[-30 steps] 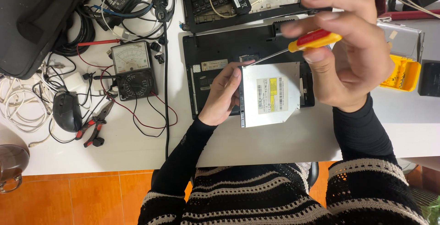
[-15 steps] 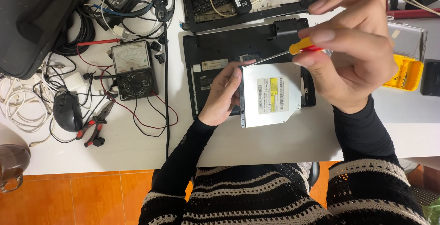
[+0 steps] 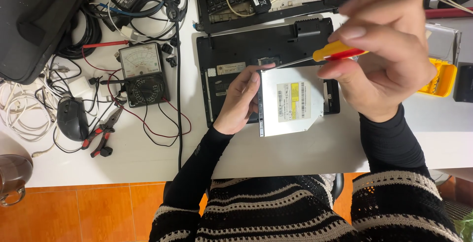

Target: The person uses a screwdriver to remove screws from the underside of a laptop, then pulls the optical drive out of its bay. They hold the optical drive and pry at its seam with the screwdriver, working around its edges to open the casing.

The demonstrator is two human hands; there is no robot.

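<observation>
Working a screw at the top left corner of a silver optical drive (image 3: 291, 101), flat on the upturned black laptop base (image 3: 261, 45).

Left hand (image 3: 241, 101) clamped on the drive's left edge; right hand (image 3: 384, 50) pinching a red-and-yellow screwdriver (image 3: 320, 55), tip at the corner. Next: tip kept seated, drive held steady. Bare white table (image 3: 315, 148) toward the body; multimeter (image 3: 143, 74) and cables crowding the left.

White-and-yellow rectangular label (image 3: 294, 101) centred on the silver drive; small pale labels (image 3: 231, 68) on the black laptop base
</observation>
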